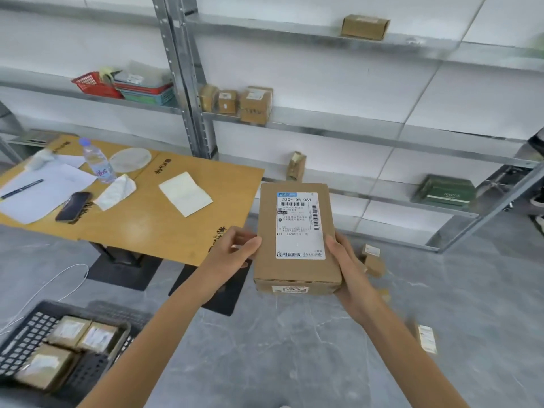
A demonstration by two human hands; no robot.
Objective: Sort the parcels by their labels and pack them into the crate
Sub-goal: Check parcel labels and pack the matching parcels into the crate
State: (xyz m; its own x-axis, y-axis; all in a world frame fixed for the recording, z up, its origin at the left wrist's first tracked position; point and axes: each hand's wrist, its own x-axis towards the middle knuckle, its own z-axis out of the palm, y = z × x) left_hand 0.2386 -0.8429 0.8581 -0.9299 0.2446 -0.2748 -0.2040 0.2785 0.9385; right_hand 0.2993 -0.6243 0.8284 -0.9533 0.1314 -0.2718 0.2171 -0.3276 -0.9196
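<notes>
I hold a flat brown cardboard parcel [266, 260] in mid-air with both hands, its white shipping label [298, 228] facing up. My left hand [235, 248] grips its left edge, thumb on top. My right hand [350, 269] grips its right edge from below and the side. A dark plastic crate [20, 343] sits on the floor at the lower left and holds three brown parcels [70, 331]. More small parcels [374, 260] lie on the grey floor to the right, and another labelled parcel [426, 338] lies nearer.
A cardboard-topped table [164, 228] at left carries a water bottle [98, 161], a phone [73, 206], papers and a pen. Metal shelving [188, 92] behind holds brown boxes [256, 104], coloured baskets [94, 83] and a green box [444, 191]. A white cable [59, 284] trails on the floor.
</notes>
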